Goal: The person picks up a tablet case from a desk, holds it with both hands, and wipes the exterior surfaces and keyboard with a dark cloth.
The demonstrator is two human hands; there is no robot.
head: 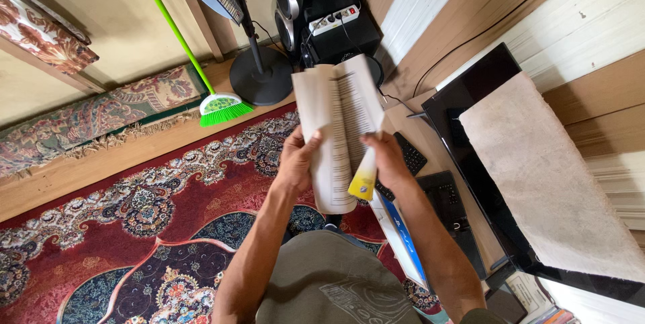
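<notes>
I hold an open paperback book point(339, 119) up in front of me with both hands. My left hand point(295, 163) grips its left half, thumb across the pale pages. My right hand point(388, 158) holds the right half, where a yellow and white cover flap point(363, 177) curls down below the fingers. Printed lines run along the right-hand page. Below the book, my green shirt point(329, 284) fills the bottom of the view.
A red patterned carpet point(134, 230) covers the floor. A green broom point(218, 108) and a fan stand point(262, 75) sit behind. Black speakers with a power strip point(334, 20) stand near the wall. At right are a low table with a keyboard point(443, 200), remote point(411, 155) and cloth-covered screen point(537, 176).
</notes>
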